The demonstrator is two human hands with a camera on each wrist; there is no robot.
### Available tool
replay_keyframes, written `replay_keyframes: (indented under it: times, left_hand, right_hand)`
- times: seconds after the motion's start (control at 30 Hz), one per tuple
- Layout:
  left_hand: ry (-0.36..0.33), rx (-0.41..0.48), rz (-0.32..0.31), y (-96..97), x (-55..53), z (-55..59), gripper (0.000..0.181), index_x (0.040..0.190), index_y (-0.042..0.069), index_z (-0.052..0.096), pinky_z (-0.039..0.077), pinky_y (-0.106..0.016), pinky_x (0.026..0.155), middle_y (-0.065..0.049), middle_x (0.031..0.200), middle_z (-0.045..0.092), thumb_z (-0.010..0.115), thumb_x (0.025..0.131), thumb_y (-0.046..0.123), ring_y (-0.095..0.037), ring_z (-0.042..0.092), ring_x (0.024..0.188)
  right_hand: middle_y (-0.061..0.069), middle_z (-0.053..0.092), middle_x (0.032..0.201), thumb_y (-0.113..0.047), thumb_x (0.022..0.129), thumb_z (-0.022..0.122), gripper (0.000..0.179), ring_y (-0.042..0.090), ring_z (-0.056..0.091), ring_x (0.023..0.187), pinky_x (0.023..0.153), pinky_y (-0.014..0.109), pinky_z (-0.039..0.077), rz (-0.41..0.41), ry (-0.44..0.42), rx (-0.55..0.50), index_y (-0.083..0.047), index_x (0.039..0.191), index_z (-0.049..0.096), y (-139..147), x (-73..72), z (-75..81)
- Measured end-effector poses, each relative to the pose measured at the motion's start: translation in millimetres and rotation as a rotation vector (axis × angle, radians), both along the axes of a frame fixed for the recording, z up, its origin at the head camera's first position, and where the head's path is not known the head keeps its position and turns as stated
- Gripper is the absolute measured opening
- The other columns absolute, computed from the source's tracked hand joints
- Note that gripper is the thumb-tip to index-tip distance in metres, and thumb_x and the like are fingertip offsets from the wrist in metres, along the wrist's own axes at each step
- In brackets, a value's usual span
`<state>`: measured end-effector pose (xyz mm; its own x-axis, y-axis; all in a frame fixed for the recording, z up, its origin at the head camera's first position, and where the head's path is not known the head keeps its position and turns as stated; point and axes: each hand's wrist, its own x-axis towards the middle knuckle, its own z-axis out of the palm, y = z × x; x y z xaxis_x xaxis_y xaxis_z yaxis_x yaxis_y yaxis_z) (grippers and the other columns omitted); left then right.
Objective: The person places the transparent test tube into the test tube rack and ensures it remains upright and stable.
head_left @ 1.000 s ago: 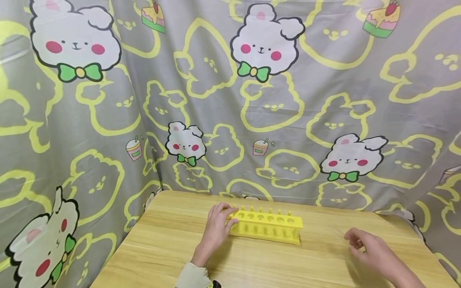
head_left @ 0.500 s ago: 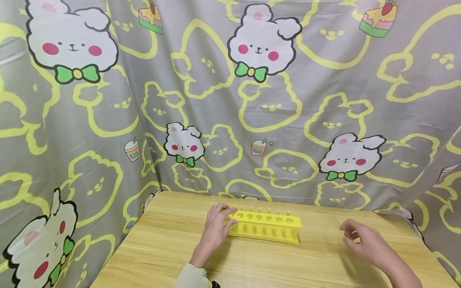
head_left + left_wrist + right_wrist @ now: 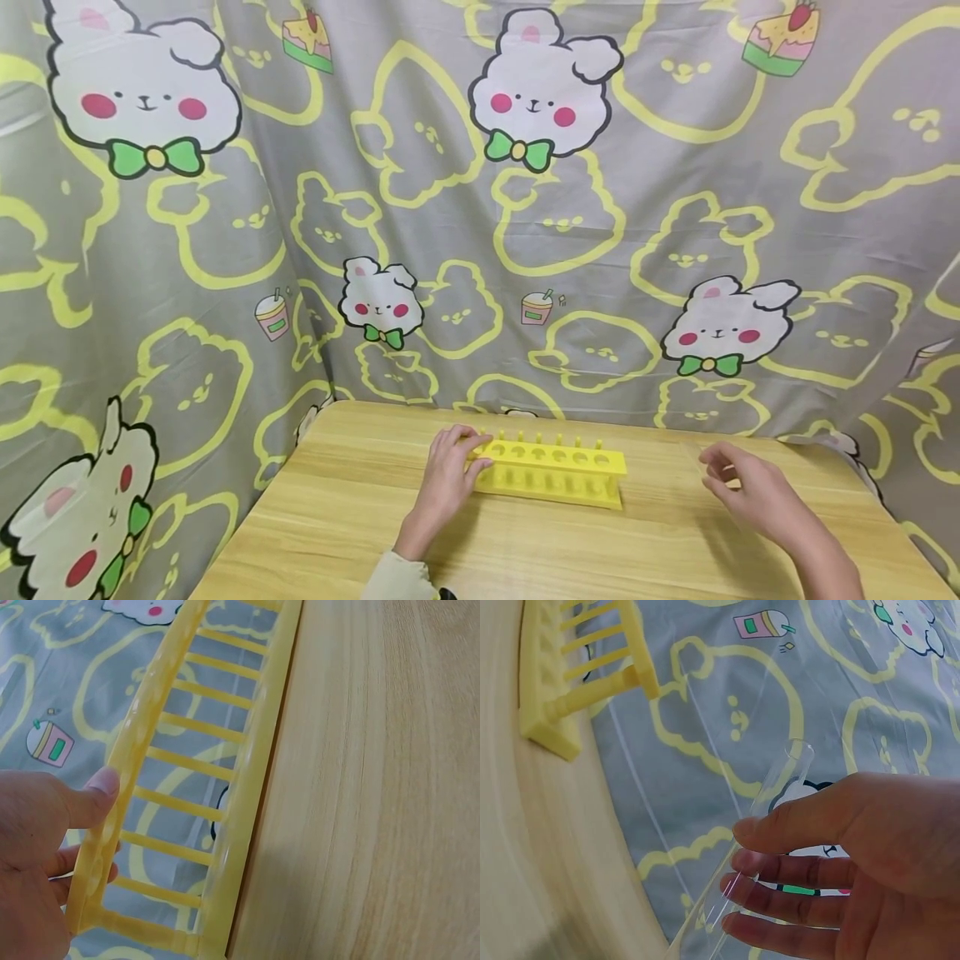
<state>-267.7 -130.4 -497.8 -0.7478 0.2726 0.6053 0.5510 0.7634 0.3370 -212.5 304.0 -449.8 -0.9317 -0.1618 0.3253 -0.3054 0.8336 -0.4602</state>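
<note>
A yellow test tube rack (image 3: 558, 466) stands on the wooden table, with a row of round holes on top and a row of pegs behind. My left hand (image 3: 447, 471) grips its left end, thumb (image 3: 101, 796) at the top plate and fingers curled beneath, as the left wrist view shows. Off to the right of the rack, my right hand (image 3: 750, 487) is raised over the table. In the right wrist view it pinches a clear test tube (image 3: 778, 780) between thumb and fingers. The tube is tilted, its open rim toward the top, and its lower end runs out of frame.
The light wooden table (image 3: 330, 500) ends at a grey curtain (image 3: 450, 233) with rabbit prints, which hangs behind it and along the sides. A pale sleeve (image 3: 397, 579) covers the left forearm.
My right hand has moved left and slightly up, bringing the test tube nearer the rack. The left hand keeps its grip on the rack; the head view has shifted slightly.
</note>
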Motion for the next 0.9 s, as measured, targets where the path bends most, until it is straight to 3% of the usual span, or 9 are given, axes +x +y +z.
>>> replay_keyframes:
  times: [0.17, 0.3, 0.43, 0.6, 0.7, 0.83, 0.9]
  left_hand:
    - [-0.015, 0.009, -0.004, -0.4, 0.8, -0.3, 0.036, 0.119, 0.008, 0.076, 0.043, -0.049, 0.099, -0.005, 0.110, 0.062, 0.081, 0.085, 0.018, -0.026, 0.056, 0.105]
    - [-0.024, 0.025, -0.008, -0.4, 1.0, 0.5, 0.037, 0.119, 0.007, 0.076, 0.043, -0.049, 0.099, -0.006, 0.110, 0.062, 0.082, 0.084, 0.016, -0.026, 0.056, 0.104]
    - [0.000, 0.021, -0.006, -0.3, 0.4, -0.6, 0.037, 0.118, 0.007, 0.076, 0.044, -0.049, 0.097, -0.006, 0.109, 0.063, 0.083, 0.083, 0.015, -0.025, 0.057, 0.103]
    - [-0.010, 0.021, -0.010, 0.4, -0.1, -1.5, 0.037, 0.119, 0.007, 0.076, 0.044, -0.048, 0.097, -0.006, 0.110, 0.062, 0.083, 0.083, 0.015, -0.025, 0.056, 0.104]
    - [-0.011, 0.024, -0.011, 0.5, 0.0, -1.4, 0.037, 0.119, 0.007, 0.076, 0.043, -0.049, 0.097, -0.006, 0.110, 0.062, 0.083, 0.083, 0.015, -0.025, 0.056, 0.103]
    - [-0.004, 0.025, -0.011, 0.2, -0.1, -1.7, 0.038, 0.119, 0.006, 0.076, 0.043, -0.050, 0.098, -0.006, 0.109, 0.062, 0.083, 0.083, 0.015, -0.025, 0.057, 0.103]
    - [-0.018, 0.024, -0.009, -0.2, 0.6, -1.1, 0.038, 0.120, 0.007, 0.075, 0.042, -0.051, 0.100, -0.006, 0.110, 0.062, 0.082, 0.084, 0.015, -0.025, 0.057, 0.103]
  right_hand:
    - [-0.001, 0.067, 0.091, -0.002, 0.086, 0.078, 0.021, 0.026, 0.072, 0.082, 0.064, 0.033, 0.056, -0.013, 0.038, -0.019, -0.006, 0.103, 0.067, -5, -2.2, 2.6]
    - [-0.003, 0.064, 0.087, 0.001, 0.084, 0.080, 0.025, 0.026, 0.072, 0.080, 0.063, 0.031, 0.057, -0.023, 0.116, -0.040, -0.004, 0.105, 0.068, -9, -4.1, 2.3]
    - [-0.004, 0.061, 0.083, 0.006, 0.081, 0.080, 0.029, 0.014, 0.070, 0.077, 0.063, 0.031, 0.060, -0.007, 0.212, -0.089, -0.002, 0.106, 0.068, -13, -6.3, 3.4]
    - [-0.003, 0.062, 0.084, 0.008, 0.081, 0.080, 0.031, 0.002, 0.064, 0.079, 0.062, 0.022, 0.058, -0.017, 0.273, -0.153, -0.001, 0.107, 0.066, -16, -7.2, 6.6]
    - [0.000, 0.064, 0.087, 0.007, 0.082, 0.081, 0.032, 0.003, 0.064, 0.082, 0.062, 0.015, 0.055, -0.040, 0.288, -0.178, -0.001, 0.109, 0.066, -18, -7.9, 8.9]
    - [0.005, 0.065, 0.089, 0.007, 0.082, 0.081, 0.032, 0.015, 0.068, 0.083, 0.066, 0.007, 0.051, -0.060, 0.312, -0.209, -0.001, 0.109, 0.067, -23, -9.1, 12.1]
    - [0.007, 0.067, 0.090, 0.007, 0.083, 0.080, 0.031, 0.013, 0.068, 0.085, 0.067, 0.005, 0.050, -0.064, 0.322, -0.220, 0.000, 0.109, 0.066, -25, -9.2, 13.5]
